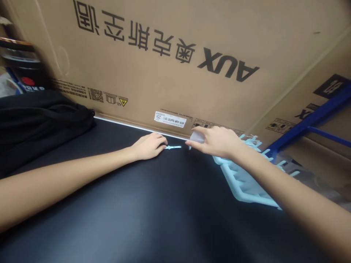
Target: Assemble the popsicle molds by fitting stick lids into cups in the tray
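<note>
- Your left hand (150,146) is resting curled on the black table (153,212), its fingertips pinning one end of a small light-blue plastic piece (172,147) that is lying flat near the cardboard box (175,73).
- Your right hand (216,141) is closing around a small pale translucent block (196,137) and hovering just beside that piece, not yet touching it.
- The light-blue plastic rack (244,182) is lying under your right forearm at the table's right side.
- By the look of it, you are only midway: the two small parts are lying close but apart, so any joining seems to be left undone.
</note>
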